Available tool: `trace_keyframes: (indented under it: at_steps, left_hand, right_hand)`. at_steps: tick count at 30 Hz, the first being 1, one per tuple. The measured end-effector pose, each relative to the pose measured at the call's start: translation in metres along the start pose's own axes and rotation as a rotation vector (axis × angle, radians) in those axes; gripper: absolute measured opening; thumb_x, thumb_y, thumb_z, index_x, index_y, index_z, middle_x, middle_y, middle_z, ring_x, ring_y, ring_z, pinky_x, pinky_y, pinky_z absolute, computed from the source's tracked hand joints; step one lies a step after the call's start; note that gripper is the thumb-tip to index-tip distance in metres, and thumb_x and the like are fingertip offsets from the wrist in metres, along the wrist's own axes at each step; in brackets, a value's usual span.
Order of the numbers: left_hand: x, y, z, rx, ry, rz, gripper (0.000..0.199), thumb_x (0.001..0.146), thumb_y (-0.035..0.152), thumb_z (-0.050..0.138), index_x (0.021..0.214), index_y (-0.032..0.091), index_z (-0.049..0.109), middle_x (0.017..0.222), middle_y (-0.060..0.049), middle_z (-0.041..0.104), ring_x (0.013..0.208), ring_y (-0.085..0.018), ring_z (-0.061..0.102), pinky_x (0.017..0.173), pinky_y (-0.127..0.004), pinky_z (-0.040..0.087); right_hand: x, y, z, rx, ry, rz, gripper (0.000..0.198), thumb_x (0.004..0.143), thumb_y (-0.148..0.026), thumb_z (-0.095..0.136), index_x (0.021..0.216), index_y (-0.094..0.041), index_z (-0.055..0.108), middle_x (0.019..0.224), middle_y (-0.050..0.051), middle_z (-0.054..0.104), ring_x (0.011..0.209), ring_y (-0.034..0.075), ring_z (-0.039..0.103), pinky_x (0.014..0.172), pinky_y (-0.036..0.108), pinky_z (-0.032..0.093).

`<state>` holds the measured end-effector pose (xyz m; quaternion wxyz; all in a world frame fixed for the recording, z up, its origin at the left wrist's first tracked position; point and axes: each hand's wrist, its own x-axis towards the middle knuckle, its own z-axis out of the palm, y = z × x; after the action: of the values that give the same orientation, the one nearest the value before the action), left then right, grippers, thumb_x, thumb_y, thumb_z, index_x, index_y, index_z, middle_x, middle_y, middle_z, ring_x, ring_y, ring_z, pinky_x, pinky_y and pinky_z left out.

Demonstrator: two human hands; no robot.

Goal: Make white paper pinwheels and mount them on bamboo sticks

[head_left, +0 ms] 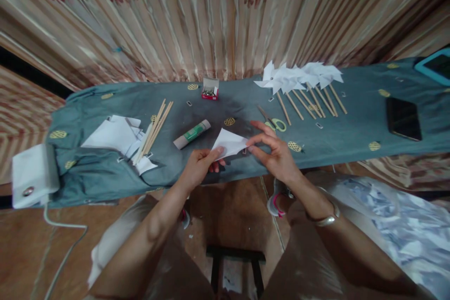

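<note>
A folded piece of white paper [230,143] is held between my hands over the table's near edge. My left hand [202,164] pinches its left side, thumb on top and fingers beneath. At the paper's pointed right end, the thumb and index finger of my right hand [272,152] close on the tip, while its other fingers are spread. Just beyond the paper lies a glue stick [191,134] with a green label. Green-handled scissors [276,124] rest behind my right hand. A small red box [210,91] of metal pins or tacks stands open farther back.
Several paper pinwheels [302,77] on wooden sticks lie at the back right. Loose sticks [156,131] and folded white paper [114,136] are at left, near a white device [35,176] with a cable. A dark phone [403,118] and blue-cased tablet [436,66] lie right.
</note>
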<state>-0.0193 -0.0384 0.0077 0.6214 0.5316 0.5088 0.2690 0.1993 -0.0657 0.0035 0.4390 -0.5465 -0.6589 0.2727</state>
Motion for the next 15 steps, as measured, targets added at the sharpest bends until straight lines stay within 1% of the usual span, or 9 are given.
trace_keyframes:
  at_steps: [2,4,7,9,11,13,15]
  left_hand:
    - [0.002,0.0,0.002,-0.084,0.0,-0.035,0.05,0.067,0.062,0.073,0.057,0.014,0.067,0.048,0.0,0.056,0.044,-0.008,0.042,0.047,-0.022,0.032]
    - [0.004,-0.001,0.004,-0.141,0.039,-0.039,0.046,0.059,0.058,0.08,0.056,0.014,0.066,0.048,0.002,0.055,0.044,-0.007,0.041,0.046,-0.021,0.03]
    - [0.007,-0.003,0.004,-0.176,0.132,-0.011,0.042,0.055,0.053,0.083,0.058,0.014,0.068,0.049,0.002,0.055,0.045,-0.007,0.041,0.046,-0.021,0.03]
    - [0.009,-0.004,0.002,-0.195,0.189,0.03,0.039,0.056,0.05,0.083,0.063,0.014,0.071,0.054,0.0,0.061,0.049,-0.009,0.046,0.047,-0.022,0.034]
    - [0.011,-0.005,0.0,-0.199,0.228,0.086,0.037,0.057,0.049,0.082,0.065,0.014,0.072,0.059,-0.001,0.065,0.053,-0.011,0.051,0.05,-0.023,0.039]
    - [0.014,-0.006,-0.003,-0.178,0.258,0.136,0.034,0.057,0.047,0.081,0.064,0.015,0.072,0.06,-0.001,0.064,0.053,-0.012,0.051,0.05,-0.024,0.039]
    - [0.016,-0.006,-0.005,-0.143,0.281,0.171,0.031,0.06,0.045,0.079,0.061,0.016,0.069,0.057,0.0,0.061,0.051,-0.012,0.049,0.049,-0.023,0.037]
  right_hand:
    - [0.002,-0.001,-0.002,-0.003,0.013,-0.01,0.007,0.086,-0.026,0.064,0.086,-0.025,0.07,0.14,0.007,0.058,0.135,0.024,0.052,0.114,0.048,0.037]
    - [0.005,0.003,-0.006,-0.014,0.03,-0.027,0.01,0.087,-0.028,0.064,0.091,-0.024,0.071,0.138,0.009,0.06,0.133,0.024,0.054,0.112,0.046,0.039]
    - [0.012,0.017,-0.018,-0.107,0.091,-0.045,0.02,0.088,-0.031,0.062,0.104,-0.022,0.071,0.131,0.011,0.065,0.126,0.025,0.059,0.108,0.044,0.043]
    - [0.017,0.028,-0.028,-0.268,0.132,-0.009,0.025,0.088,-0.029,0.06,0.108,-0.019,0.07,0.126,0.014,0.068,0.118,0.027,0.064,0.101,0.043,0.048]
    - [0.022,0.037,-0.036,-0.493,0.122,0.068,0.028,0.088,-0.026,0.057,0.109,-0.014,0.07,0.117,0.017,0.071,0.112,0.03,0.065,0.1,0.044,0.048]
    - [0.025,0.041,-0.042,-0.704,0.095,0.152,0.031,0.09,-0.026,0.054,0.112,-0.011,0.069,0.112,0.019,0.072,0.108,0.033,0.066,0.096,0.045,0.049]
    - [0.028,0.041,-0.043,-0.858,0.046,0.221,0.031,0.091,-0.028,0.054,0.112,-0.01,0.069,0.109,0.021,0.073,0.104,0.034,0.067,0.09,0.043,0.05]
